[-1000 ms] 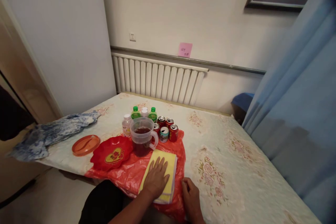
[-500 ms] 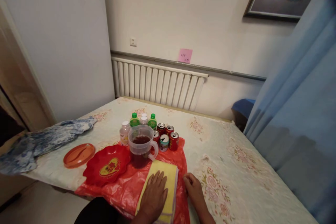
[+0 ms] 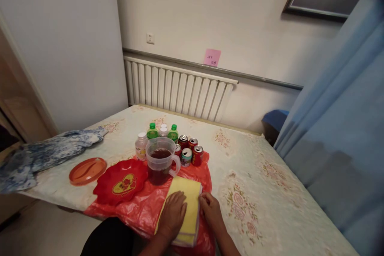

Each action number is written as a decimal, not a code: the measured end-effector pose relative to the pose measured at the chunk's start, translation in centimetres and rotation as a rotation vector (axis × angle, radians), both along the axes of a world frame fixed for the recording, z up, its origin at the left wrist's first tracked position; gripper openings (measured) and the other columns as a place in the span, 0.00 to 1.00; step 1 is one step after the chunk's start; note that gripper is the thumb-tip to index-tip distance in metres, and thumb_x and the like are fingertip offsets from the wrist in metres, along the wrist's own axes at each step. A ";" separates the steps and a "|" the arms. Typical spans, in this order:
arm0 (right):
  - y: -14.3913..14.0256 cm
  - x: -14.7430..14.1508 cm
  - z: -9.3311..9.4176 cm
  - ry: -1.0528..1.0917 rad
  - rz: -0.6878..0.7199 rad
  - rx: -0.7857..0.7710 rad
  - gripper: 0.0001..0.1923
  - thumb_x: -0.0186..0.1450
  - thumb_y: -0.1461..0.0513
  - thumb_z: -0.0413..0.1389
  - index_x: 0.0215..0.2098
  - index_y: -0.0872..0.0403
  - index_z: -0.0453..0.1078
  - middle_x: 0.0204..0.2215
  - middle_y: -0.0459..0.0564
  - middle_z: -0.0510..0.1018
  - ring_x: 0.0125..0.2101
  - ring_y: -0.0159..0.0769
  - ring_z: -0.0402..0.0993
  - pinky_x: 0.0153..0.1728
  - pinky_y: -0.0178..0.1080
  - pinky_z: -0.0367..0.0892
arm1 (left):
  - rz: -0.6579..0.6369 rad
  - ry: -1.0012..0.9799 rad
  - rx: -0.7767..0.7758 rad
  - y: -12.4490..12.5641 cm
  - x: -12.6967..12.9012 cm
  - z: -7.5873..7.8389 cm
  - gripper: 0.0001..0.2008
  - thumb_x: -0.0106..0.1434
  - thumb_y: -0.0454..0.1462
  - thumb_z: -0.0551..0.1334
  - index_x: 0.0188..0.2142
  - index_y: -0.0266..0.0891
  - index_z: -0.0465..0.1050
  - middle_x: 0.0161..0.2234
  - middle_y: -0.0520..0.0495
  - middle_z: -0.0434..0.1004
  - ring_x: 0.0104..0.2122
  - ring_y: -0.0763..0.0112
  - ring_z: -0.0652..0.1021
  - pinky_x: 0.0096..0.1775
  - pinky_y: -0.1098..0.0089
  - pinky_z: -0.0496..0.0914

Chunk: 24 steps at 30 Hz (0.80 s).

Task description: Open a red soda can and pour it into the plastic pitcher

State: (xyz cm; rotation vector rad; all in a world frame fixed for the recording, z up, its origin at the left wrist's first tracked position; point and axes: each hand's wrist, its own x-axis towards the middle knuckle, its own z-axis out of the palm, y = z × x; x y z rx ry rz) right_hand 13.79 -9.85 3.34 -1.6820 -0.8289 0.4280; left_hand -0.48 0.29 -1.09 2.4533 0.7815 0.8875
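A folded yellow cloth [image 3: 186,192] lies on a red plastic bag [image 3: 141,208] at the near edge of the table. My left hand [image 3: 173,216] rests flat on the cloth. At the cloth's right edge my right hand [image 3: 211,212] touches it with curled fingers. Just behind the cloth stands a clear plastic jug [image 3: 160,160] of dark liquid.
A red heart-pattern dish [image 3: 121,182] and an orange lid [image 3: 87,171] lie left of the jug. Several cans [image 3: 192,153] and small bottles [image 3: 152,131] stand behind it. A blue patterned cloth [image 3: 45,154] drapes the left edge. Blue curtain [image 3: 336,128] hangs at right; a radiator [image 3: 177,92] is behind.
My right hand has moved left from the red bag to the yellow cloth's right edge. My left hand stays flat on the cloth. The view has shifted slightly.
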 end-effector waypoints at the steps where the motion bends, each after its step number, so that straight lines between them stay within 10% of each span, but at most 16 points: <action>1: -0.3 0.0 -0.1 0.016 0.015 -0.002 0.14 0.58 0.52 0.55 0.24 0.54 0.71 0.14 0.41 0.68 0.17 0.32 0.63 0.20 0.33 0.59 | 0.004 -0.010 -0.019 0.1 0.0 0.2 0.15 0.67 0.39 0.52 0.46 0.40 0.74 0.47 0.42 0.78 0.50 0.58 0.75 0.54 0.54 0.68; 12: -2.6 0.3 -2.8 0.199 -0.005 0.006 0.26 0.64 0.43 0.45 0.19 0.51 0.59 0.11 0.39 0.63 0.14 0.31 0.59 0.17 0.34 0.56 | 0.169 -0.117 -0.353 1.6 0.1 1.5 0.22 0.68 0.46 0.42 0.28 0.41 0.69 0.25 0.50 0.76 0.27 0.67 0.77 0.32 0.69 0.70; 24: -2.1 0.5 -2.4 0.272 -0.055 -0.035 0.34 0.65 0.38 0.38 0.12 0.48 0.56 0.06 0.44 0.63 0.11 0.35 0.61 0.17 0.37 0.58 | 0.258 -0.118 -0.388 2.0 0.8 1.4 0.22 0.67 0.48 0.41 0.24 0.44 0.63 0.21 0.52 0.69 0.25 0.67 0.73 0.32 0.68 0.65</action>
